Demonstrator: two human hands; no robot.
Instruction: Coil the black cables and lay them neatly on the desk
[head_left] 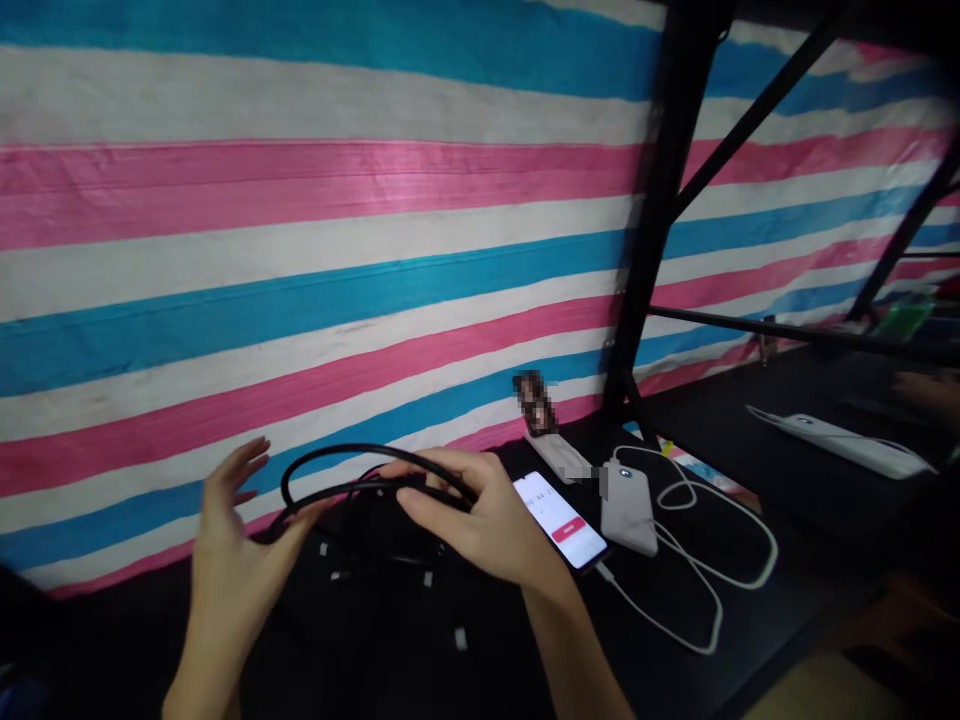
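Note:
A black cable (352,449) is bent into a loop in front of me, above the dark table. My right hand (480,510) grips one side of the loop, thumb in front and fingers behind. At the loop's other end, my left hand (240,540) is open, its fingers raised and spread apart from the thumb. The left thumb reaches along the cable; whether it presses on it I cannot tell. Below the hands, more dark cable lies in shadow, with several small white pieces (460,638) scattered on the table around it.
Right of my hands lie a lit phone (562,520), a white power bank (628,508) and a looped white cord (712,640). A striped sheet (300,250) hangs behind, beside a black metal post (660,210). Another white power bank (847,445) lies farther right, near a blurred person's hand (930,390).

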